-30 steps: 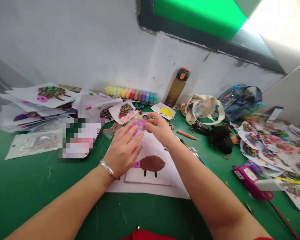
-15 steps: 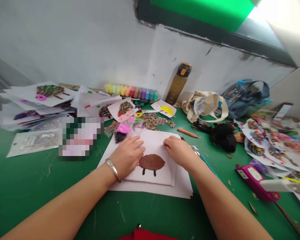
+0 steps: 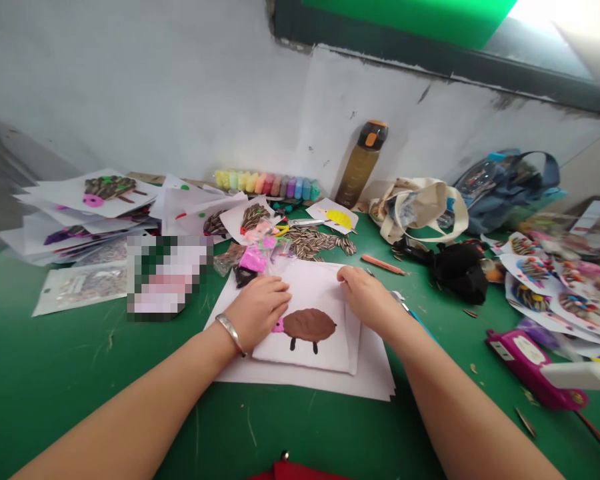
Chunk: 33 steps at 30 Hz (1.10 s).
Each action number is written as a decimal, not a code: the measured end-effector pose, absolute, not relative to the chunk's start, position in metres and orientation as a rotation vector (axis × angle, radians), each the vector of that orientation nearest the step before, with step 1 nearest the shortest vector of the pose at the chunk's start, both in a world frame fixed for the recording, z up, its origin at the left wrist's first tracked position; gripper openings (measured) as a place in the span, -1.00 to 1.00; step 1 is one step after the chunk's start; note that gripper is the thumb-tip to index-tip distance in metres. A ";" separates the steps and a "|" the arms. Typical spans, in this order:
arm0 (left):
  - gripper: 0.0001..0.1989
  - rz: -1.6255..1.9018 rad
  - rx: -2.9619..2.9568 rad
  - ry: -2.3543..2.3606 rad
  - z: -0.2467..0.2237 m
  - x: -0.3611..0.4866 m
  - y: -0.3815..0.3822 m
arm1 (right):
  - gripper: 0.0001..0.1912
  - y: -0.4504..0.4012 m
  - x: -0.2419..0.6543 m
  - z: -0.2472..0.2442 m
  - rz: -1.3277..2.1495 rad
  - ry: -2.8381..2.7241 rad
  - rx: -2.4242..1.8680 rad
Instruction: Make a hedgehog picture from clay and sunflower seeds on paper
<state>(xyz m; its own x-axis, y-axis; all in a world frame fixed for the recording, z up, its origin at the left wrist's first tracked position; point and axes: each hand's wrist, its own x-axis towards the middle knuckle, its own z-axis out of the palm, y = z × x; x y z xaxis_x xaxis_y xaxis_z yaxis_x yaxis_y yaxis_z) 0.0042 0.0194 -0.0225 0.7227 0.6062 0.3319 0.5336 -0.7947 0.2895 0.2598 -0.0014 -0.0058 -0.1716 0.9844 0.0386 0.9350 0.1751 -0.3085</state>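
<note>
White paper sheets (image 3: 375, 373) lie stacked on the green table. On the top sheet is a brown oval animal figure (image 3: 310, 325) with a pink head and two black legs. My left hand (image 3: 260, 308) rests flat on the sheet's left side, fingers extended beside the pink head, a silver bracelet at the wrist. At the sheet's upper right edge, my right hand (image 3: 363, 293) has its fingers curled, thumb and forefinger pinching the paper's edge. Just behind the sheets are a pink clay packet (image 3: 253, 259) and a heap of striped seeds (image 3: 307, 244).
Finished pictures (image 3: 113, 190) are piled at the left. Behind stand a row of coloured clay (image 3: 267, 185) and a bottle (image 3: 363, 163). An orange pencil (image 3: 384, 265), a black pouch (image 3: 460, 273), a cloth bag (image 3: 420, 207) and a magenta glue gun (image 3: 535, 367) lie to the right.
The view has shifted slightly, so most things appear a little further right. My left hand has uncovered more of the pink head. My right hand remains at the paper's upper right.
</note>
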 end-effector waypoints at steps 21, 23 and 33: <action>-0.78 0.617 2.683 1.081 -0.028 0.008 0.023 | -0.85 -0.002 0.245 -0.002 0.792 -1.635 -1.622; -0.79 0.604 2.680 1.106 -0.027 0.010 0.024 | -0.85 -0.005 0.240 0.001 0.826 -1.622 -1.567; -0.79 0.644 2.726 1.204 -0.027 0.016 0.021 | -0.80 -0.013 0.214 -0.004 0.728 -1.969 -1.421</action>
